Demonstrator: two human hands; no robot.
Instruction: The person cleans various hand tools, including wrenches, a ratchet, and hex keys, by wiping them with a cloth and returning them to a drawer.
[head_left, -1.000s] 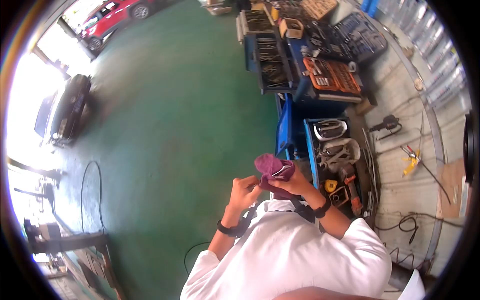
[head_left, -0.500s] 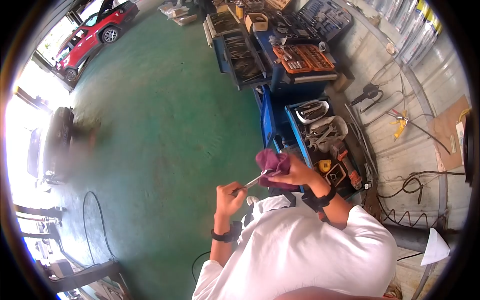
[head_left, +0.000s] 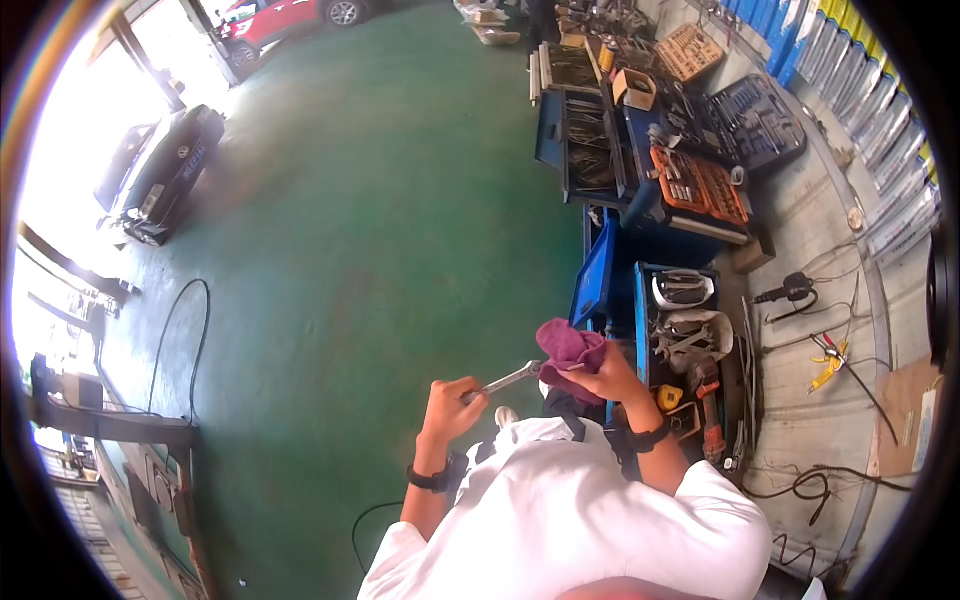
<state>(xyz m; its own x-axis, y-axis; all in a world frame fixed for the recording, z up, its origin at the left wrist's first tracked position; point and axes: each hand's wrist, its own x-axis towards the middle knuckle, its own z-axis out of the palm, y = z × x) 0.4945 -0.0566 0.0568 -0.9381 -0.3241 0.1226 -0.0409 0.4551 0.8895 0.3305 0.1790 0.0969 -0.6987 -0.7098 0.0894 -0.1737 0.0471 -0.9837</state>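
Note:
A metal wrench (head_left: 512, 380) slants up to the right from my left hand (head_left: 455, 408), whose fingers are wrapped round its lower end. Its upper end touches a crumpled maroon cloth (head_left: 570, 352). My right hand (head_left: 608, 378) grips that cloth from the right side, thumb across its front. Just right of my right hand is a blue-edged tool tray (head_left: 642, 310) with wrenches in a pale container (head_left: 695, 333), a yellow tape measure (head_left: 668, 397) and an orange and grey power tool (head_left: 708, 400).
Blue tool cabinets (head_left: 652, 212) with open drawers and an orange socket case (head_left: 700, 185) stand ahead on the right. A dark car (head_left: 165, 175) and a red car (head_left: 280, 20) are beyond. A black cable (head_left: 205, 330) lies on the green floor (head_left: 380, 220).
The wrench has come out of the cloth, and more of it shows between my hands. A second ago my hands were closer together at the cloth. The camera view has shifted.

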